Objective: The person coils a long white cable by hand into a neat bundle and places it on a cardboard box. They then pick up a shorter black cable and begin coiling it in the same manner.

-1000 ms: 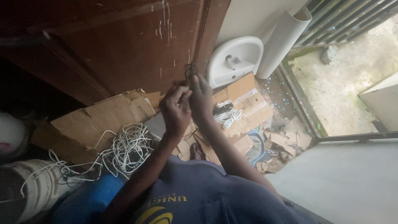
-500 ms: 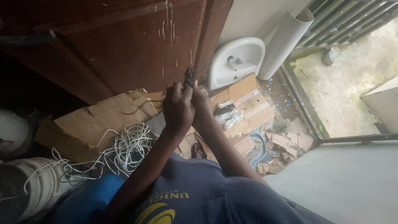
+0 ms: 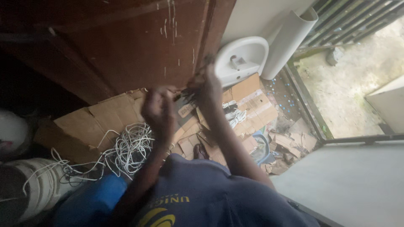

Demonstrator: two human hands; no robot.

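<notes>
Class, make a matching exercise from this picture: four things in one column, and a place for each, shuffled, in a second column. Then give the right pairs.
Things:
1. white ceramic washbasin
2. tangled coil of white cable
3. white plastic pipe
4. blue plastic container

Places:
A. on flattened brown cardboard, below the left hand
B. leaning on the wall, right of the basin
C. bottom left, beside the blue shirt
D. on the floor by the dark wooden door

Pairs: 1-D, 2-A, 3-B, 4-C

- door (image 3: 139, 46): dark wood, scratched up, bit of a sheen
- boxes (image 3: 101, 122): plain brown cardboard, matt, torn
- sink (image 3: 242, 59): glossy white ceramic
- cable (image 3: 132, 147): smooth white plastic coating
- shirt (image 3: 210, 197): soft matt cloth
</notes>
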